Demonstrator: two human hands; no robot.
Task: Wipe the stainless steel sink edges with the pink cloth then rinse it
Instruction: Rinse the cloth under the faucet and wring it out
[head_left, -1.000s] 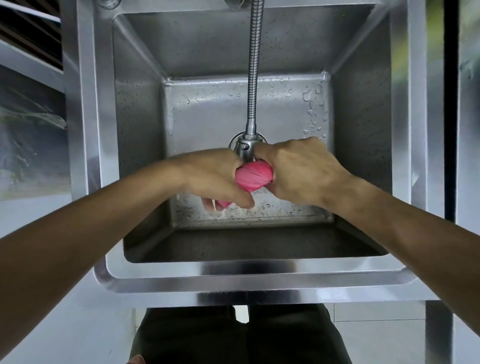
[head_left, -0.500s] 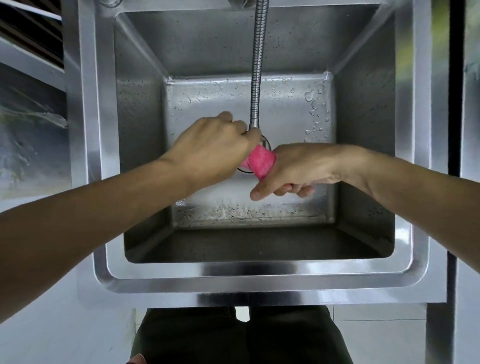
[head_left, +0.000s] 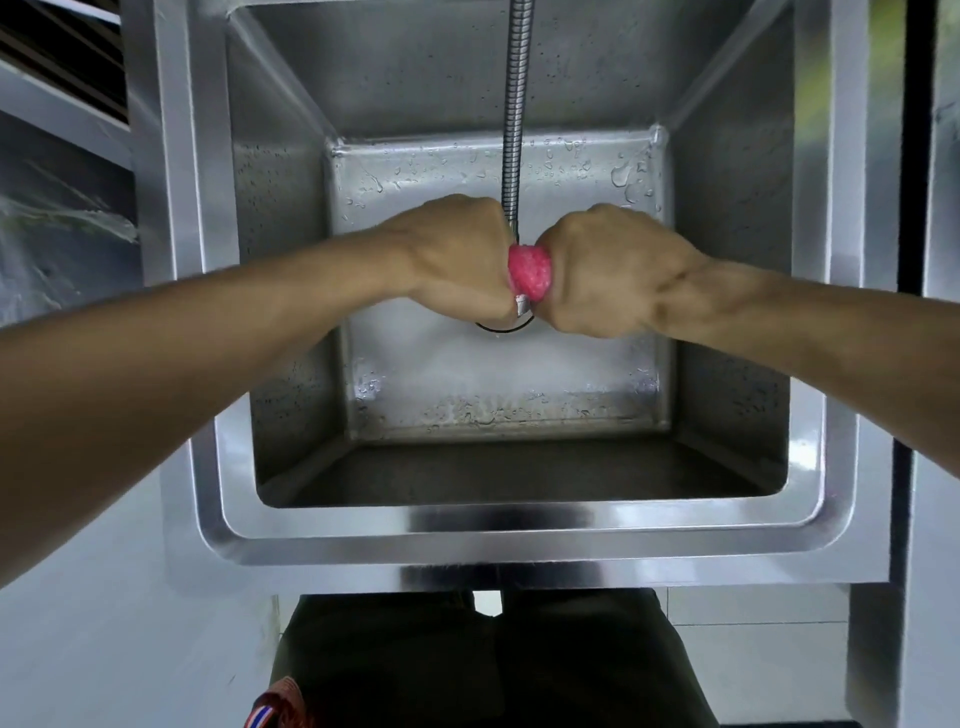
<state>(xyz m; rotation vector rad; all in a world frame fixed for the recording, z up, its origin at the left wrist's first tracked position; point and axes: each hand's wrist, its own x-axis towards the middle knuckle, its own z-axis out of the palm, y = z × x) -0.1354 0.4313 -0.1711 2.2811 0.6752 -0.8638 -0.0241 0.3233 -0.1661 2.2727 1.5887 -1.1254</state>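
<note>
A pink cloth (head_left: 530, 273) is bunched into a tight roll over the middle of the stainless steel sink (head_left: 498, 530). My left hand (head_left: 457, 254) grips its left end in a fist and my right hand (head_left: 613, 270) grips its right end the same way. Only a short pink stretch shows between the two fists. The cloth sits just under the tip of the flexible metal faucet hose (head_left: 517, 104), above the drain ring (head_left: 504, 326). The sink floor is wet with droplets.
The sink's steel rim runs along the near side and both flanks. A dark vertical post (head_left: 917, 156) stands to the right of the sink. A white wall surface lies at the lower left. My dark trousers (head_left: 488, 665) show below the front edge.
Both hands have turned on the cloth and now clench it as fists side by side; earlier the right hand lay under it with fingers extended. The visible pink part has shrunk.
</note>
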